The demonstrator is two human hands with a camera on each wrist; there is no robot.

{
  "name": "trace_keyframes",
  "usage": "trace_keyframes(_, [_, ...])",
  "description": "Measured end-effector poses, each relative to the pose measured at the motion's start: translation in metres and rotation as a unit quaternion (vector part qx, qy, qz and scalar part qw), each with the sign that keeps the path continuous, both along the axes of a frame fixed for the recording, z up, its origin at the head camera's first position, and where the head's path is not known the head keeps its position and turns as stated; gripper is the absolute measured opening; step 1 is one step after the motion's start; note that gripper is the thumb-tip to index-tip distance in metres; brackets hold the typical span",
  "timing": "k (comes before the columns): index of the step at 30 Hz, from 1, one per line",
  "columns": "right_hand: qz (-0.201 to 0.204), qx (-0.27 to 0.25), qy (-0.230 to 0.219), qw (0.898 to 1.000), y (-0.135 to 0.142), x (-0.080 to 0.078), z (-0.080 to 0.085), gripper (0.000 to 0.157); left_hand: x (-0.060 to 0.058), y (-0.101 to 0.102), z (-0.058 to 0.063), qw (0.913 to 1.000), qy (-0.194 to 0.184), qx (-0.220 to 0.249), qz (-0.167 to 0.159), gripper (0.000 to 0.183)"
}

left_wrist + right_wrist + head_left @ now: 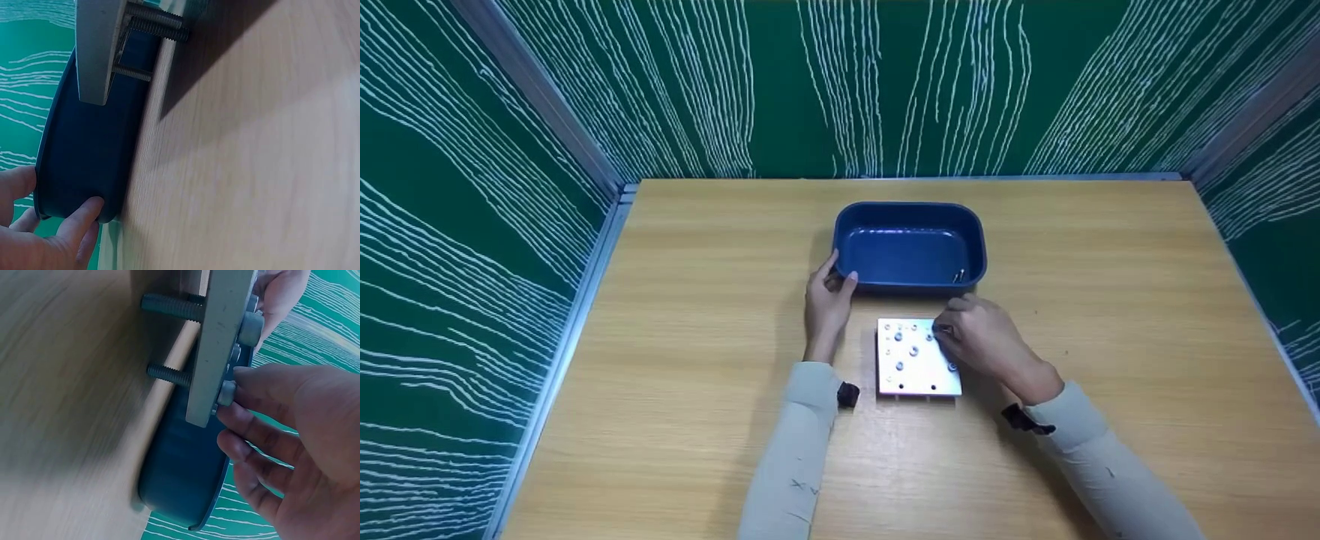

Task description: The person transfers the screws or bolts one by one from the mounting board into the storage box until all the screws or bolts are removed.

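A blue plastic bin [877, 259] is on the table, and my left hand [826, 307] grips its near left corner, thumb and fingers on either side of the wall. Just in front of the bin stands a square metal plate [924, 379] with several screws through it. Their threaded shanks stick out underneath, as the right wrist view shows. At the plate's far right corner, my right hand [986, 334] pinches the head of a screw [227, 392] between thumb and index finger. That screw's head sits against the plate's top face.
A few small metal screws [958, 276] lie in the bin's near right corner. The wooden table [697, 337] is bordered by green walls [776, 90] with white streaks at the back and sides. Two open holes show along the plate's near edge.
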State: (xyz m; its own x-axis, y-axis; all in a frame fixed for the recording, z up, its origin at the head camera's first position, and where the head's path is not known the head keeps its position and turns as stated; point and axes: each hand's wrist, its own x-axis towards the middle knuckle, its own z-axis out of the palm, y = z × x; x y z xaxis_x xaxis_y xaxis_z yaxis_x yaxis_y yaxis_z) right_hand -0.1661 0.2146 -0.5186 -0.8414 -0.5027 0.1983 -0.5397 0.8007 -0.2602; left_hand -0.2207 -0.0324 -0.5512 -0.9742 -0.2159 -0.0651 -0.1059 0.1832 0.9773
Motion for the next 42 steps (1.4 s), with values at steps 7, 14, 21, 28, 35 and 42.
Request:
trace_keyframes(7, [-0.013,0.001,0.001,1.0,-0.001,0.0,-0.002,0.012,0.0,0.001,0.0,0.9998,-0.018,-0.008,0.0,0.056])
trace_keyframes(14, [-0.025,0.004,0.01,1.0,-0.005,0.001,-0.002,0.01,0.0,0.001,0.0,0.9997,-0.019,-0.012,-0.001,0.056])
trace_keyframes(21, [-0.034,0.014,0.031,0.999,-0.009,0.001,-0.002,0.007,0.0,0.001,0.0,0.9998,0.007,0.019,-0.003,0.056])
trace_keyframes(28, [-0.048,0.021,0.012,0.999,-0.011,-0.002,-0.001,0.007,-0.001,0.002,0.0,0.9998,0.006,0.018,-0.005,0.056])
trace_keyframes(35, [-0.05,0.022,0.014,0.998,-0.014,-0.003,0.0,0.007,-0.002,0.002,-0.001,0.9999,-0.001,0.014,-0.003,0.056])
trace_keyframes(42, [-0.046,0.024,0.01,0.999,-0.015,-0.003,-0.003,0.01,-0.001,0.001,-0.001,0.9999,-0.012,0.006,0.002,0.056])
